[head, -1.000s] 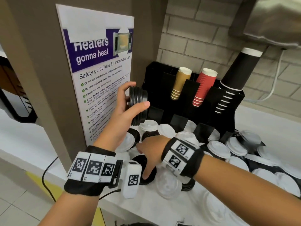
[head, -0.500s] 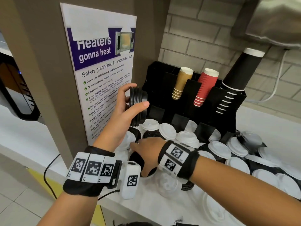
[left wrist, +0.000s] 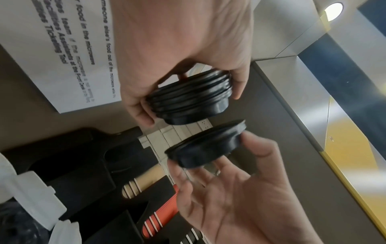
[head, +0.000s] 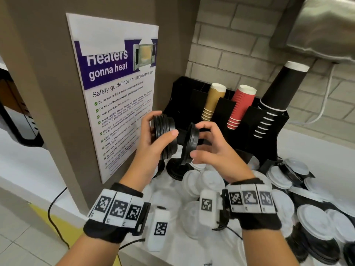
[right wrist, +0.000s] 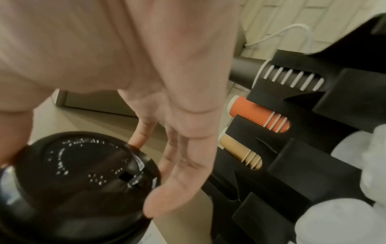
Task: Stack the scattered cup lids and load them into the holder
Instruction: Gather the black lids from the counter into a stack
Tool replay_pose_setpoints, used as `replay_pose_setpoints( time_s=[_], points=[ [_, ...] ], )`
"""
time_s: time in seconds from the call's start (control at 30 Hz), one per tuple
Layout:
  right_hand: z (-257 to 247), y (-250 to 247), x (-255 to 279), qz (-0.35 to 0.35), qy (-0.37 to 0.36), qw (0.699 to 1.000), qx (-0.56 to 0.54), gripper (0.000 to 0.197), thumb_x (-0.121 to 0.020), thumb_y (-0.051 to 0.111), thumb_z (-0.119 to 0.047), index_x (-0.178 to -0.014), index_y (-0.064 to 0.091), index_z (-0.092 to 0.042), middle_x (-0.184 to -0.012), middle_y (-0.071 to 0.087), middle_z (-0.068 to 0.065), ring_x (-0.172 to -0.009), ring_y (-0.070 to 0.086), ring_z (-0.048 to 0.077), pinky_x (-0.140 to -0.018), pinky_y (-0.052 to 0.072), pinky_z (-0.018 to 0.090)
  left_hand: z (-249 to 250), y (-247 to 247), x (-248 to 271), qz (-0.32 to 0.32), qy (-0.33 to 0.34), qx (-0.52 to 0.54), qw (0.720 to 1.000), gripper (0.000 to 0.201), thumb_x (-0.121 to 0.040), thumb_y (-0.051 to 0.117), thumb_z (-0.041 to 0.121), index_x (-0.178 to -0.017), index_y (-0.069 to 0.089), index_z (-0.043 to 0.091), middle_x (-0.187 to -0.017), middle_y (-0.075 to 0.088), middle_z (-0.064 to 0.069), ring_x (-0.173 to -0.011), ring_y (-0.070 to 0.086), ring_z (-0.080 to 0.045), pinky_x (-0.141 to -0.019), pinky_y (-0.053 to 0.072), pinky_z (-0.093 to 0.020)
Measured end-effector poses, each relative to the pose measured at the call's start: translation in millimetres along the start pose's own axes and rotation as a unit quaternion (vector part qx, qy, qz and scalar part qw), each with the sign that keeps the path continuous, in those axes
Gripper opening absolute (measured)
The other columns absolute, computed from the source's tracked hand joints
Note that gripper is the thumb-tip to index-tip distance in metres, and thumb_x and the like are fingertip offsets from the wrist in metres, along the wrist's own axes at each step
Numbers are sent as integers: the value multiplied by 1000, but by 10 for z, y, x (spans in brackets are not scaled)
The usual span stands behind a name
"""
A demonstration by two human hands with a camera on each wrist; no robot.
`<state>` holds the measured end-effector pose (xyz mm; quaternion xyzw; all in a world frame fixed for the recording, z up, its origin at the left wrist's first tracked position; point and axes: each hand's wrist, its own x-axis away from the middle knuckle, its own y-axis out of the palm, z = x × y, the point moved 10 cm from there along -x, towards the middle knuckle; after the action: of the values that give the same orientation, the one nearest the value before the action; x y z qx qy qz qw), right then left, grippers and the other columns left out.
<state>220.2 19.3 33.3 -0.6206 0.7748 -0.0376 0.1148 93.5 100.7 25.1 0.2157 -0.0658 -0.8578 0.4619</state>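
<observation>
Left hand (head: 153, 139) up at chest height, fingers and thumb curled round a stack of black lids (head: 165, 134), rims nested, stack turned on its side and facing 3 o'clock. Just beside it, at 3 o'clock of the stack, right hand (head: 207, 148) pinching 1 single black lid (head: 192, 144) by the rim between thumb and fingertips, other fingers spread loose; lid held on edge, close to the stack but apart from it, a narrow gap showing in the left wrist view (left wrist: 205, 143). Sip hole and raised lettering of that single lid plain in the right wrist view (right wrist: 83, 166). Behind the hands, at 12 o'clock, black holder (head: 269, 135) against the brick wall, carrying 3 tilted cup stacks: tan cups (head: 213, 100), red cups (head: 242, 104), black cups (head: 282, 89). Down on the white bench (head: 311, 150), from 6 o'clock round to 3 o'clock of the hands, scattered white lids (head: 282, 175) in loose heaps, a few more black lids (head: 175, 169) lying directly below the hands. At 9 o'clock, microwave safety poster (head: 119, 89) fixed to the brown pillar. Marker bands strapped on both wrists.
</observation>
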Motion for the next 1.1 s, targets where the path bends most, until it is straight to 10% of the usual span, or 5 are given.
replay_pose_setpoints(
  time_s=[0.3,0.73,0.97,1.1],
  points=[
    [-50,48,126,21,-31,999,-34,58,-78,67,-16,-130,50,-36,-126,58,4,-104,62,33,-83,57,44,-24,314,82,-100,-37,-5,994,54,-72,68,42,-125,56,42,-129,57,-10,-120,56,-33,-103,46,-54],
    [-145,127,114,23,-47,999,-5,62,-75,74,-17,-129,50,-37,-124,56,4,-108,63,25,-93,51,52,-45,317,107,-94,-41,-5,995,64,-69,71,44,-129,50,39,-126,56,-7,-114,60,-25,-90,52,-38],
    [-198,127,-88,10,-37,999,8,50,-84,69,-26,-130,50,-36,-125,58,2,-106,64,15,-88,56,34,128,211,13,-79,-23,-14,997,67,-65,71,37,-127,47,35,-113,53,-6,-95,58,-13,-73,50,-27],
    [117,380,-555,-58,31,967,245,36,-90,62,-15,-125,56,-12,-119,61,6,-107,59,16,-89,49,27,286,33,-107,-38,4,-12,999,59,-68,72,31,-122,48,34,-104,53,2,-85,60,-9,-67,52,-28]
  ],
)
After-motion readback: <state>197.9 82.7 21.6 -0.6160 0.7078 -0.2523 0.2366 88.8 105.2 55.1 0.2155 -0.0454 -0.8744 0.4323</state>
